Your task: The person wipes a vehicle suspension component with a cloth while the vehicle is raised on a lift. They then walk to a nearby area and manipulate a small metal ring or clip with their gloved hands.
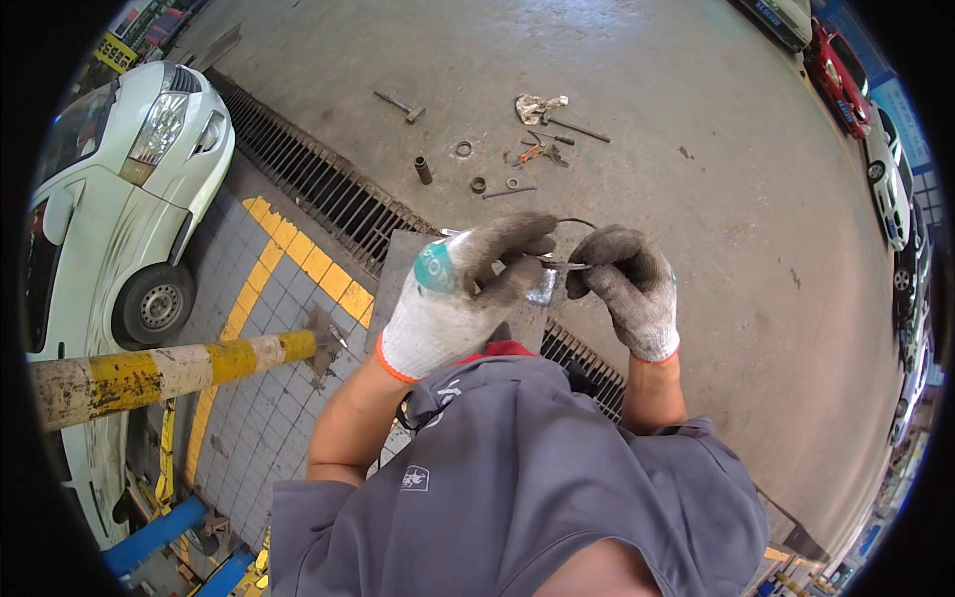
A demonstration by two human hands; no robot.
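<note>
My left hand (pixel 468 289), in a soiled white knit glove with a teal patch, is closed around one end of a thin metal piece (pixel 557 266). My right hand (pixel 627 289), in a similar grimy glove, pinches the other end with thumb and fingers. A dark curved strip (pixel 572 220) arches above the hands; where it joins is hidden by my fingers. Beneath them a shiny silvery packet (pixel 540 292) rests on a grey plate (pixel 398 259), partly covered by the left glove.
Tools (pixel 537 154), a hammer (pixel 410 111), a socket (pixel 424 171), rings (pixel 477 185) and a rag (pixel 532 109) lie ahead beside a drain grate (pixel 308 179). A white vehicle (pixel 119 229) and striped post (pixel 179 368) stand left; parked cars (pixel 885 169) line the right.
</note>
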